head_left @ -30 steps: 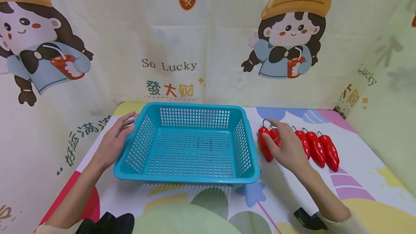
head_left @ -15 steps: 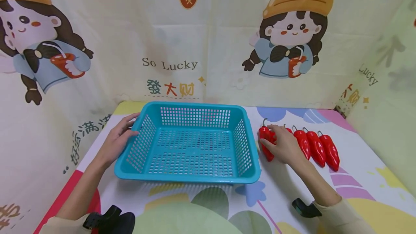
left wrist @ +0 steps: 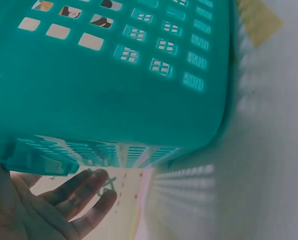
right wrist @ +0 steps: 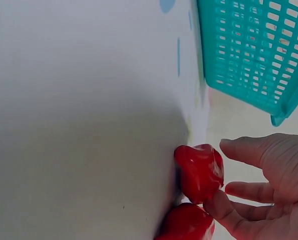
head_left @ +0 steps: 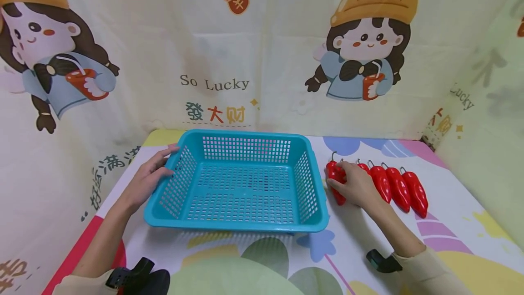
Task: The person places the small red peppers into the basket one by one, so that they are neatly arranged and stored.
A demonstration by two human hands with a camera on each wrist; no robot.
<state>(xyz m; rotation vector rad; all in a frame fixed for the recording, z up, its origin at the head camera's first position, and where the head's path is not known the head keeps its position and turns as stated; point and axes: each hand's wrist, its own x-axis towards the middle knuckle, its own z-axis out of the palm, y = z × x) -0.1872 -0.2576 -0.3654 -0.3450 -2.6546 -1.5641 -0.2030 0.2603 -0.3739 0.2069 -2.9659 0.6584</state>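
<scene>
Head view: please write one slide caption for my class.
Left hand at a turquoise basket, right hand at the leftmost red pepper in a row.

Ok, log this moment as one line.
left hand: at left rim of basket | right hand: around leftmost red pepper, grip unclear | other peppers: row rightward

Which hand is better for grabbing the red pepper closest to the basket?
Probably the right hand: it's right at that red pepper. The left hand is at the left side of the blue basket, with the basket in between.
</scene>
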